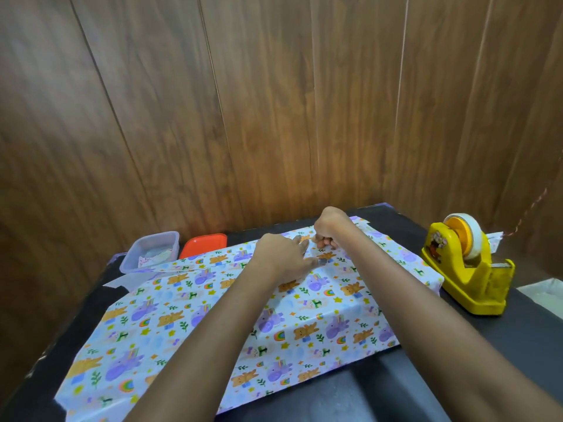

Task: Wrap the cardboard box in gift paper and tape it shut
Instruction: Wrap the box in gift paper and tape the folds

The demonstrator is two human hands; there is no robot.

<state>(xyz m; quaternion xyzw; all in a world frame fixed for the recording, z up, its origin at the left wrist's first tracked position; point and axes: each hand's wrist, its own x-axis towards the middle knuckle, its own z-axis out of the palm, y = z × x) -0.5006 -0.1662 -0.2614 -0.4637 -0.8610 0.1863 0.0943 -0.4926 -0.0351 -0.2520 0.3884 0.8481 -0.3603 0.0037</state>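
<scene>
Head view: black table [530,333] against a wood-panelled wall [274,102].
Clear tub [149,249]: far left at the back edge, paper scraps inside.
Red tray [203,245]: just beside the tub, partly behind the paper.
Gift paper [304,327]: cartoon-animal print, spread mid-table, folded over a raised block.
Cardboard box: hidden under the paper, seen only as that block.
Left hand [283,258]: released, fingers straight, pressing flat on the paper's top.
Right hand [330,231]: fingers curled tight at the paper; pinching anything or not, cannot tell.
Tape dispenser [466,269]: yellow, roll loaded, right of the paper.
</scene>
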